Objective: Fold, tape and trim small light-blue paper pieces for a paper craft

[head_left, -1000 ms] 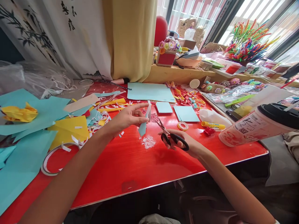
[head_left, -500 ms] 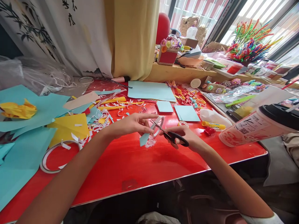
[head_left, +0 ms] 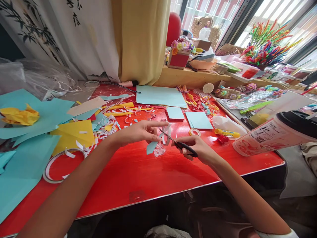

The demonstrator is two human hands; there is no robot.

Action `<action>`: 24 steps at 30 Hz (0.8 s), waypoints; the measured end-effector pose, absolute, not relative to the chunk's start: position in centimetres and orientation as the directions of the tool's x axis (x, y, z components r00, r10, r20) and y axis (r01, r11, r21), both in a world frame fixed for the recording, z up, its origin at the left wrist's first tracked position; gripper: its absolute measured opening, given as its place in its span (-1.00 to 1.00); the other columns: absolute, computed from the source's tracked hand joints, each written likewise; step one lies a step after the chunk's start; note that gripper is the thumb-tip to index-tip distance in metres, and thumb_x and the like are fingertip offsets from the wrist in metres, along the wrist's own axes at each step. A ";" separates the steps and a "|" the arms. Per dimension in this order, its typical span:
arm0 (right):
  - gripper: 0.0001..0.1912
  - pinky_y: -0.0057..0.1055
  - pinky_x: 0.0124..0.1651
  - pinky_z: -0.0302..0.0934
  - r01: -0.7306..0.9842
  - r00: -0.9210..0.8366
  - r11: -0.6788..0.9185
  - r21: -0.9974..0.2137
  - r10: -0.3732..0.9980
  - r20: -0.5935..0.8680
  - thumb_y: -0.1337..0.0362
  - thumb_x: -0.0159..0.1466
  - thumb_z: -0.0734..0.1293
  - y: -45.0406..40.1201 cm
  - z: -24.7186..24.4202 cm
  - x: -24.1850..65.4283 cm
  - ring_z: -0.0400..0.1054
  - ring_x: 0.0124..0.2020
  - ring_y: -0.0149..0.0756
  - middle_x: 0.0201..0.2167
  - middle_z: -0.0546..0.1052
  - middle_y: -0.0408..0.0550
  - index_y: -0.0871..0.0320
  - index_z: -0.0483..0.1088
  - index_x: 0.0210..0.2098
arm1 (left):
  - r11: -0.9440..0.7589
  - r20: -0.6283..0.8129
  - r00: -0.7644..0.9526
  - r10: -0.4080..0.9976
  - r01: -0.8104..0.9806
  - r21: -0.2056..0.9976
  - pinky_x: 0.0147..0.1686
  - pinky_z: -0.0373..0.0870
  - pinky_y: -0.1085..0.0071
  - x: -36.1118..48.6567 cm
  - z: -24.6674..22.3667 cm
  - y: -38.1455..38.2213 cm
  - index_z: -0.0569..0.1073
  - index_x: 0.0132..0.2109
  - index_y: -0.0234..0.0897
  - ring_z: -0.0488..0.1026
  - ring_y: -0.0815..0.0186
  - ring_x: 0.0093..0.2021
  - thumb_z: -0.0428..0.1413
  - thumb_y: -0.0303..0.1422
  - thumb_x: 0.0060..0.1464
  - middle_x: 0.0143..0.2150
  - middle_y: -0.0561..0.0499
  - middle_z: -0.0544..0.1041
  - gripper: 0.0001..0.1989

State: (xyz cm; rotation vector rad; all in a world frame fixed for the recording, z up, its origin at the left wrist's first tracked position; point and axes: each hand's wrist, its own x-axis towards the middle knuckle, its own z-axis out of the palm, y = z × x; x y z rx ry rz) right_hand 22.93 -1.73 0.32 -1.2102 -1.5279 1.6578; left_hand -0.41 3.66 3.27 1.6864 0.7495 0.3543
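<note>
My left hand [head_left: 142,131] pinches a small piece of light blue paper [head_left: 150,147] above the middle of the red table, its index finger stretched out to the right. A white loop [head_left: 166,135], perhaps a curled paper strip, hangs by its fingertips; I cannot tell if it joins the blue paper. In my right hand [head_left: 195,147] are black-handled scissors [head_left: 185,148], fingers round the handles. Their blades point up and left, across the loop beside my left fingertips. A crumpled clear scrap [head_left: 159,150] lies below the loop.
Light blue sheets [head_left: 160,96] and small blue squares [head_left: 199,120] lie behind my hands. Paper scraps [head_left: 109,127], a yellow sheet [head_left: 74,135] and a large tape roll [head_left: 47,172] are left. A glue stick [head_left: 226,133] and a tilted drink cup [head_left: 262,138] are right.
The scissors and my right hand have shifted slightly left, and the handles sit closer together. The blue paper has tilted a little to the left. A small white sliver now shows near the scissors.
</note>
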 end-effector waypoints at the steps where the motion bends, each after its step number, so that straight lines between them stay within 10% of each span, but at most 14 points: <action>1: -0.68 -0.54 -0.65 -0.06 0.167 -0.419 -0.194 -0.967 0.874 -0.247 0.23 -0.03 0.43 -1.7 0.2 23.0 0.04 -0.72 -0.59 -0.65 0.22 -0.24 0.23 0.43 -0.29 | -0.107 -0.158 0.756 0.636 0.289 0.951 -0.44 0.15 0.53 -0.5 3.3 3.7 0.23 0.14 -0.04 0.22 0.48 -0.45 0.11 -0.36 -0.06 -0.45 0.14 0.31 -0.44; 8: -0.49 -0.51 -0.58 0.00 0.209 -0.503 -0.018 -0.978 0.856 -0.123 0.00 0.01 0.36 -1.3 0.2 25.1 0.12 -0.65 -0.52 -0.60 0.25 -0.19 0.28 0.40 -0.20 | -0.169 -0.067 0.734 0.675 0.243 0.955 -0.44 0.18 0.50 -1.1 3.2 4.1 0.24 0.13 -0.09 0.25 0.45 -0.46 0.09 -0.33 -0.03 -0.48 0.12 0.32 -0.48; 16: -0.09 -0.20 -0.10 0.20 0.050 -0.817 -0.025 -0.998 0.574 -0.055 -0.25 0.01 0.20 -2.2 0.8 24.7 0.06 0.07 -0.07 0.08 0.19 0.19 0.14 0.01 0.20 | -0.168 0.065 0.598 0.799 0.118 0.979 -0.24 0.30 0.36 -0.8 3.2 4.1 0.34 -0.03 -0.28 0.36 0.32 -0.21 0.13 -0.28 -0.07 -0.16 -0.05 0.38 -0.59; 24: 0.06 -0.13 -0.17 0.24 -0.005 -0.863 -0.177 -0.984 0.497 -0.085 -0.40 -0.16 0.14 -2.3 0.4 23.9 0.18 0.00 0.02 0.02 0.27 0.28 0.23 0.12 0.13 | -0.146 -0.127 0.831 0.541 0.241 0.960 -0.31 0.28 0.41 0.1 2.7 3.1 0.29 -0.10 -0.26 0.35 0.38 -0.31 0.07 -0.33 -0.02 -0.23 0.01 0.39 -0.70</action>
